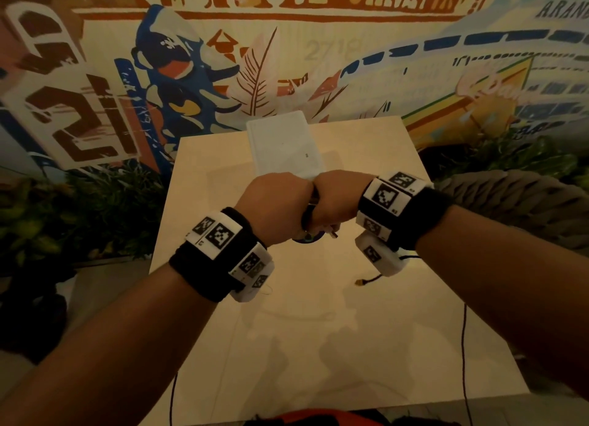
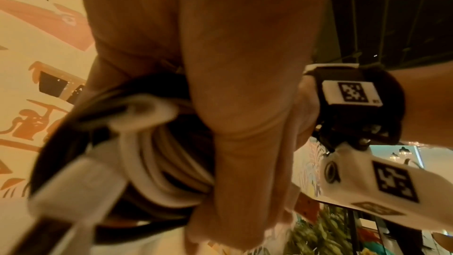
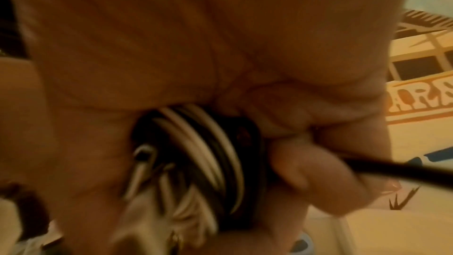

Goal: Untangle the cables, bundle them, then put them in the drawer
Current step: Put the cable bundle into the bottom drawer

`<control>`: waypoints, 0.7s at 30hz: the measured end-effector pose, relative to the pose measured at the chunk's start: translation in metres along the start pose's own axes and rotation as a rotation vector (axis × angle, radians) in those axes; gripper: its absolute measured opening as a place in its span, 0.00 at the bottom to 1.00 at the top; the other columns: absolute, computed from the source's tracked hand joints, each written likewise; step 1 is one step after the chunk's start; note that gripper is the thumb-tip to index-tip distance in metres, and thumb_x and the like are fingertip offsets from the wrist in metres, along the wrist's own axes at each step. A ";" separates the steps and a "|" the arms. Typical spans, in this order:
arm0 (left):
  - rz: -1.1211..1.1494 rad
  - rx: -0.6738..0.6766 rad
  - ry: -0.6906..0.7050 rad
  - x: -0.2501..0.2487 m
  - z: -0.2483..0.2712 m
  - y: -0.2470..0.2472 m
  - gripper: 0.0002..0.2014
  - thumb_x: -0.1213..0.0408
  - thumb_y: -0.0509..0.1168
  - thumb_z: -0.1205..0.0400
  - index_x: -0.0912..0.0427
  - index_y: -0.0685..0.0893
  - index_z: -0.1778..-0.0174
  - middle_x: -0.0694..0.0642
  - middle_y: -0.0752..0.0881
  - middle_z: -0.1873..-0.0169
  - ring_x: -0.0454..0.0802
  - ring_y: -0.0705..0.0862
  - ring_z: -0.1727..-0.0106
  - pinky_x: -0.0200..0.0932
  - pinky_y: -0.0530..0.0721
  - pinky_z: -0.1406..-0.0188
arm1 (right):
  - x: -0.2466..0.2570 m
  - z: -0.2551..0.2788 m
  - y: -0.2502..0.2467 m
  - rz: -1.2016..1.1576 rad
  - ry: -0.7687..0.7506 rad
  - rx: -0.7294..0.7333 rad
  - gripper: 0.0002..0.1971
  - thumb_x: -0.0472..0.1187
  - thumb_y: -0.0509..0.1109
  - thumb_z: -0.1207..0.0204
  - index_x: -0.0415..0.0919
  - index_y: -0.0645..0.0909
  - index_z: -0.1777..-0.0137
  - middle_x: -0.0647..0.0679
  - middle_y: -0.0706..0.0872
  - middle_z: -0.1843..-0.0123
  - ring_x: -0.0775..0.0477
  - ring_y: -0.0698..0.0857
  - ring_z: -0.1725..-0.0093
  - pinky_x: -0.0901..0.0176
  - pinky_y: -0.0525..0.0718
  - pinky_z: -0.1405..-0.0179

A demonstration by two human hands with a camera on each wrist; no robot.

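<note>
cables (image 2: 157, 162): I read black and white loops coiled together, lifted above the table (image 1: 287, 330).
drawer (image 1: 283, 145): white, at the table's far edge.

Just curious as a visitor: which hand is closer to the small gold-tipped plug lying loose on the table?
Right. The right hand sits just beyond the gold-tipped plug, its wrist nearly over it; the left hand is farther, off to the plug's left.

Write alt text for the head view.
Two hands, left hand and right hand, pressed together above a pale table, gripping a coiled cable bundle. A white box lies beyond them, before a painted mural.
</note>
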State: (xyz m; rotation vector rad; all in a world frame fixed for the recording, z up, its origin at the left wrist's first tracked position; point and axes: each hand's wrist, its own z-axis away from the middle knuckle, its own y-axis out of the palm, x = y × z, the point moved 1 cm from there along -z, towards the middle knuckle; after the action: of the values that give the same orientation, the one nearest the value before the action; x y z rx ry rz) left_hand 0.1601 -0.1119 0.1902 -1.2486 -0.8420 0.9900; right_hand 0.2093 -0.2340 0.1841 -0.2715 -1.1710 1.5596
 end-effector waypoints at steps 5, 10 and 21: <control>0.092 -0.054 -0.054 0.012 0.000 0.005 0.29 0.49 0.76 0.26 0.51 0.78 0.30 0.53 0.89 0.51 0.58 0.89 0.50 0.45 0.77 0.60 | -0.002 0.000 0.006 -0.033 -0.019 -0.092 0.11 0.49 0.75 0.28 0.48 0.80 0.69 0.49 0.83 0.69 0.47 0.80 0.68 0.54 0.80 0.64; 0.490 -0.287 -0.117 0.047 0.014 0.003 0.58 0.30 0.75 0.38 0.36 0.54 0.13 0.46 0.82 0.31 0.46 0.85 0.38 0.49 0.86 0.45 | -0.019 0.007 -0.003 -0.291 -0.059 -0.188 0.09 0.47 0.77 0.29 0.44 0.84 0.65 0.46 0.88 0.67 0.49 0.84 0.67 0.56 0.82 0.61; 1.499 -0.285 0.168 0.008 0.022 0.010 0.20 0.56 0.76 0.25 0.63 0.85 0.40 0.52 0.90 0.37 0.51 0.86 0.31 0.45 0.85 0.37 | -0.002 0.023 0.015 -0.889 -0.345 -0.038 0.31 0.45 0.80 0.43 0.31 0.86 0.39 0.31 0.89 0.40 0.31 0.87 0.38 0.33 0.83 0.31</control>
State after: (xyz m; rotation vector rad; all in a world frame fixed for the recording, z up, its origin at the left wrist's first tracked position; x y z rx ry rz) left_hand 0.1412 -0.0962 0.1836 -2.2071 0.2834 1.8852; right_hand 0.1844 -0.2464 0.1824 0.4685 -1.3268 0.8036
